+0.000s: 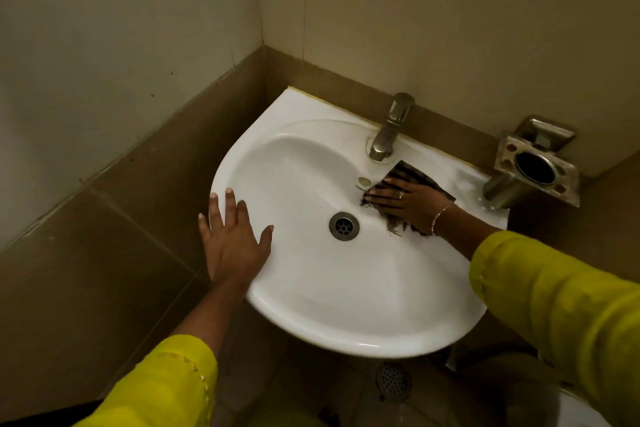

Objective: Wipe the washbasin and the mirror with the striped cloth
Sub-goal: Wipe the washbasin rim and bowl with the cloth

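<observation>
Right hand [410, 199] flat on dark striped cloth [415, 173], frayed edge

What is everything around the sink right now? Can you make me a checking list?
Surface: white washbasin fixed in a wall corner; drain unplugged.
Job's things: striped cloth lies on the basin's right inner slope, just right of the tap; mirror not in view.
Clutter: nothing seen.
Hands: right hand presses flat on the cloth; left hand rests open on the basin's left rim.
Cables: nothing seen.
Surroundings: brown wall tiles; metal holder on the wall to the right; floor drain beneath the basin.
</observation>
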A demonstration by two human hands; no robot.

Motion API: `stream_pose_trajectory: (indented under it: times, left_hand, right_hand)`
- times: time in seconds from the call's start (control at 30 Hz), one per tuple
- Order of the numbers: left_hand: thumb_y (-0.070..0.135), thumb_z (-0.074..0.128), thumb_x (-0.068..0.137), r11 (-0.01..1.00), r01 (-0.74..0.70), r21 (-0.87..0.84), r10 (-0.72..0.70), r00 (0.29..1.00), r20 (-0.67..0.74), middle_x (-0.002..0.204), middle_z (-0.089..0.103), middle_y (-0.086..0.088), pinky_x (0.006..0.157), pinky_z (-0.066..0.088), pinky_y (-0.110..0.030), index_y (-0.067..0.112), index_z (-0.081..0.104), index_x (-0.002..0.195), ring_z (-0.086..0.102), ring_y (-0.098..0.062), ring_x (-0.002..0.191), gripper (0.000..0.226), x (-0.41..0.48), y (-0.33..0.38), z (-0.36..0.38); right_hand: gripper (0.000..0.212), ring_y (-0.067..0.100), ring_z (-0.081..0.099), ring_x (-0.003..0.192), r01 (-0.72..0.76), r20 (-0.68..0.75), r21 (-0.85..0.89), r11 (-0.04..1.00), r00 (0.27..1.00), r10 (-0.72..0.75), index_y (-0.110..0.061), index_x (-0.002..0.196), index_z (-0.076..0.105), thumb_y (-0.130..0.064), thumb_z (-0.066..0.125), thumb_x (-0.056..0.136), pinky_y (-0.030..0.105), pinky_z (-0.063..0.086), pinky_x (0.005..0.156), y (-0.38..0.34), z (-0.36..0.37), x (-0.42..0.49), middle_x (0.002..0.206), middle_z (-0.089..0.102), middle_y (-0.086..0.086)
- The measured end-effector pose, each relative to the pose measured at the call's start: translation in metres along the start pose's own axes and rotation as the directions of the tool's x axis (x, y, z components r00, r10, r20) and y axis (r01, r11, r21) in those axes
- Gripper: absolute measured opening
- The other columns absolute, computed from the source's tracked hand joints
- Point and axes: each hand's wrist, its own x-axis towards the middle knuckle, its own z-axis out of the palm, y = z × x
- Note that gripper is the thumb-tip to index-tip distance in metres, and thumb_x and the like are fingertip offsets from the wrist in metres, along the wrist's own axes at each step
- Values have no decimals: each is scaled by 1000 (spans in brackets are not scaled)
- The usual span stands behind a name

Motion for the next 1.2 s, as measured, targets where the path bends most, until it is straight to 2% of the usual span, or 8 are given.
stream_pose_trajectory:
  times: [0.2, 0.33, 0.5, 0.57, 0.67, 0.77, 0.97, 1.2]
  left_hand:
    - [51, 34, 78, 1000, 10, 8, -10, 1000, 21, 156, 20, -11, 114, 7, -52, 3, 39, 137, 8, -33, 144, 76, 0, 0, -3]
    - [46, 42, 87, 1000, 7, 1, -7, 999, 36, 157, 15, -10, 115, 4, -51, 4, 35, 139, 3, -32, 145, 67, 0, 0, -3]
    - [40, 50, 87, 1000, 3, -13, -2, 999, 42, 157, 13, -10, 115, 3, -50, 4, 33, 140, 1, -31, 145, 66, -1, 1, -6]
    - [40, 51, 88, 1000, 0, -22, 1, 999, 43, 157, 14, -10, 115, 4, -50, 4, 34, 140, 2, -32, 145, 66, -1, 1, -5]
    - [41, 50, 88, 999, 0, -48, 1, 1000, 27, 156, 17, -12, 115, 6, -51, 3, 36, 138, 4, -33, 145, 64, -1, 0, -5]
    - [45, 44, 91, 997, 3, -81, -3, 1000, 5, 155, 21, -13, 115, 7, -51, 3, 38, 137, 6, -33, 145, 63, -1, -1, -4]
    - [50, 25, 86, 984, 31, -173, -37, 999, -31, 153, 27, -12, 116, 8, -49, 7, 40, 137, 8, -31, 145, 68, -1, 0, -6]
    - [57, 6, 82, 962, 43, -269, -60, 997, -56, 153, 27, -10, 116, 6, -46, 11, 40, 138, 8, -27, 145, 80, -3, 2, -11]
  right_hand:
    - [53, 23, 55, 121, 15, 27, -53, 998, 1000, -13, -8, 112, 66, -12, 57, 61, 43, 6, 112, 3, 13, 2, 129, 59, 5]
    - [62, 32, 49, 126, -32, 107, -13, 999, 994, 33, -6, 113, 65, -33, 42, 63, 48, 6, 112, -8, 32, -22, 132, 57, 13]
    - [64, 34, 62, 110, -105, 198, 102, 989, 977, 83, -9, 109, 70, -46, 30, 76, 47, 5, 113, -40, 45, -45, 118, 66, 14]
    - [67, 36, 48, 126, -151, 264, 159, 976, 959, 106, -8, 130, 53, -49, 24, 85, 49, 10, 111, -54, 28, -50, 139, 48, 17]
    - [72, 31, -2, 145, -228, 514, 290, 930, 856, 50, -17, 150, 0, -59, -1, 91, 52, -4, 113, -74, 16, -58, 157, -8, 11]
    - [82, 30, -7, 145, -247, 560, 422, 872, 827, -37, -22, 149, -6, -68, -10, 81, 55, -1, 113, -93, -1, -56, 157, -13, 9]
    - [58, 23, -15, 144, -222, 386, 794, 566, 903, -187, -27, 148, -7, -47, 16, 99, 51, -2, 115, -139, -42, -23, 156, -20, 3]
    - [74, 10, -22, 138, 89, -69, 964, 249, 994, -88, -20, 147, -6, -59, 13, 87, 40, -11, 112, -172, -79, 52, 151, -21, -7]
